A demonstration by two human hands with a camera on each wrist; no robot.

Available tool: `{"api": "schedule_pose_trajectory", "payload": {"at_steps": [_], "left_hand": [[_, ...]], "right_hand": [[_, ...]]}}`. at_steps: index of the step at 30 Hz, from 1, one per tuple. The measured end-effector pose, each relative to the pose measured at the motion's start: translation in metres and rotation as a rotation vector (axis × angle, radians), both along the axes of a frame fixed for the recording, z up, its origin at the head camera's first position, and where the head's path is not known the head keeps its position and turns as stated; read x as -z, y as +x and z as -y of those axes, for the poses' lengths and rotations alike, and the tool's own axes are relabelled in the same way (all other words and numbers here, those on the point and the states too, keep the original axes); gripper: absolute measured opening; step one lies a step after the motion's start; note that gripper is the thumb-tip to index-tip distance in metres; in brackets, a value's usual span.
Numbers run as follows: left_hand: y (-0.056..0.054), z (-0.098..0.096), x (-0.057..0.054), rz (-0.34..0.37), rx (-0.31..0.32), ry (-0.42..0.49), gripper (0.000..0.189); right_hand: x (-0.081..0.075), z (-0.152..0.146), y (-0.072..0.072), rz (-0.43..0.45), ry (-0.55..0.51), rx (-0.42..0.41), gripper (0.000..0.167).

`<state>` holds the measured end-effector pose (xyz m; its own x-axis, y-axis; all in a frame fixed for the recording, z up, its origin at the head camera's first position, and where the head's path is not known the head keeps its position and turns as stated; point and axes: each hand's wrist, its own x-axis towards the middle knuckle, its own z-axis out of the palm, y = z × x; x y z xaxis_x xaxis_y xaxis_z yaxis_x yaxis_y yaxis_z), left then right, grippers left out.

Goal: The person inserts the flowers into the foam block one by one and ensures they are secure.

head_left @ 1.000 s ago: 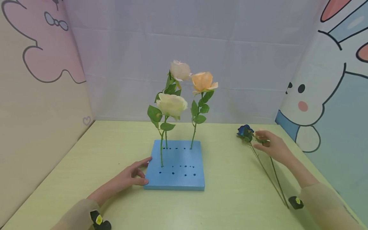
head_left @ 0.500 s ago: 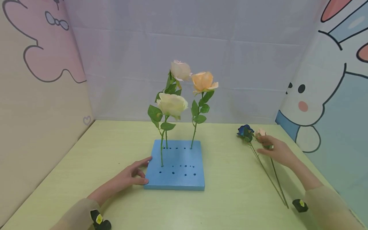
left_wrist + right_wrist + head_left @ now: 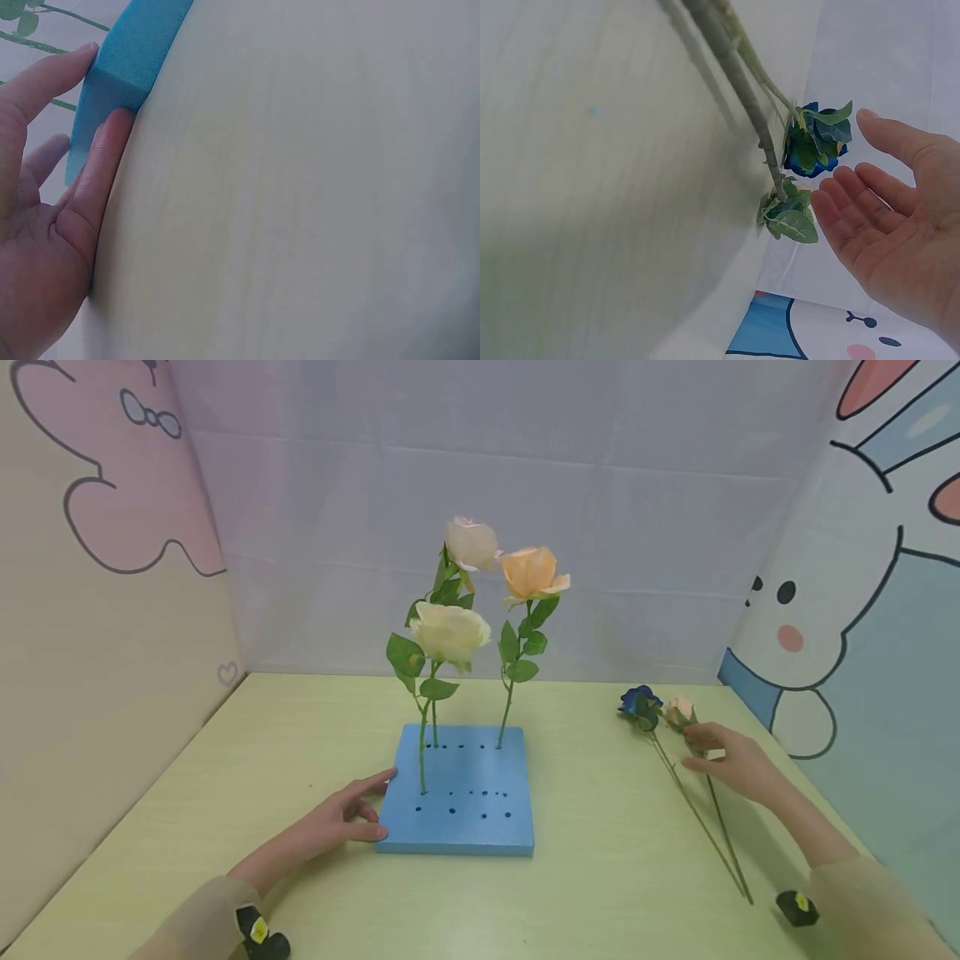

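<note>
Fingers of the left hand [image 3: 339,820], apart, are touching the blue board [image 3: 468,831] at nine o'clock; three roses [image 3: 450,632] are standing in it; toward two o'clock a blue rose [image 3: 639,702] and pink rose [image 3: 678,710] are lying; the right hand [image 3: 738,766] is hovering beside, thumb parted from fingers

Room right of block [image 3: 467,770]; roses [image 3: 450,633] above

Pale table [image 3: 585,893] under the left hand [image 3: 337,818] and right hand [image 3: 738,764]. Beyond both, a creased grey curtain [image 3: 660,527]. To the right hand's right, a painted rabbit [image 3: 825,618]; beyond the left hand, leftward, a wall [image 3: 112,718] with a pink figure [image 3: 138,522] and small heart [image 3: 227,674].
</note>
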<state>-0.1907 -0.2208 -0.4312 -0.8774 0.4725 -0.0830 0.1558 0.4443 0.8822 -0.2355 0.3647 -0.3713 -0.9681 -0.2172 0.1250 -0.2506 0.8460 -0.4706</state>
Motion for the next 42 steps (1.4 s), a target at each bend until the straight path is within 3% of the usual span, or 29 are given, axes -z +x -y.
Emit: {"api": "schedule_pose_trajectory", "payload": {"at_steps": [10, 20, 24, 29, 42], "left_hand": [[0.0, 0.002, 0.003, -0.006, 0.006, 0.003, 0.083], [0.0, 0.001, 0.006, 0.006, -0.001, -0.001, 0.083], [0.0, 0.001, 0.005, -0.002, -0.001, -0.005, 0.083], [0.001, 0.001, 0.004, -0.002, 0.005, 0.003, 0.084], [0.0, 0.001, 0.0, 0.007, 0.007, 0.005, 0.084]], "right_hand": [[0.003, -0.01, 0.005, 0.0, 0.007, 0.012, 0.052], [0.009, -0.001, 0.003, 0.103, 0.013, -0.071, 0.05], [0.012, 0.002, 0.001, 0.192, -0.034, -0.109, 0.047], [0.014, 0.005, 0.001, 0.277, -0.086, -0.107, 0.047], [0.013, 0.013, 0.0, 0.328, -0.069, -0.087, 0.048]]}}
